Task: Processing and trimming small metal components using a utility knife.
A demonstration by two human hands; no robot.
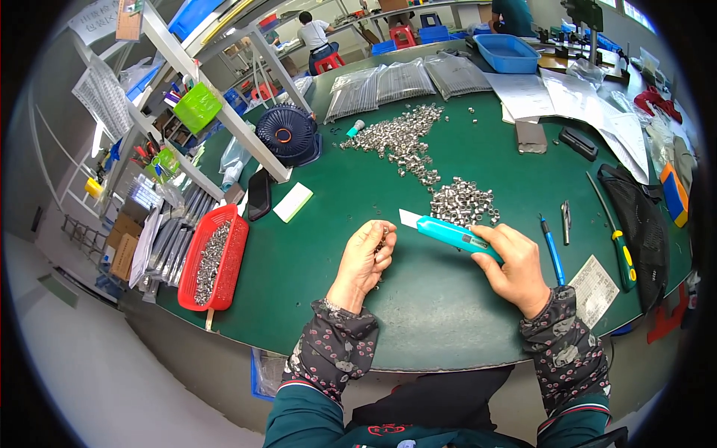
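Patterned sleeves (334, 345) nearest | Left hand (363, 261): fingers together on small metal parts (381, 243) | Right hand (517, 265): fingers clamped on teal cutter (450, 232), blade (408, 218) toward left hand | Mid-table metal heaps (463, 203) apparently outstanding; red basket (238, 257) holds parts (213, 257), completion unclear

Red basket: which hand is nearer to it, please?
Left. The left hand is to the right of the red basket; the right hand, holding a turquoise cutter, is farther right.

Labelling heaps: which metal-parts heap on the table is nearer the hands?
The compact heap, just beyond the turquoise knife; the looser, longer heap spreads farther back, toward the clear bags.
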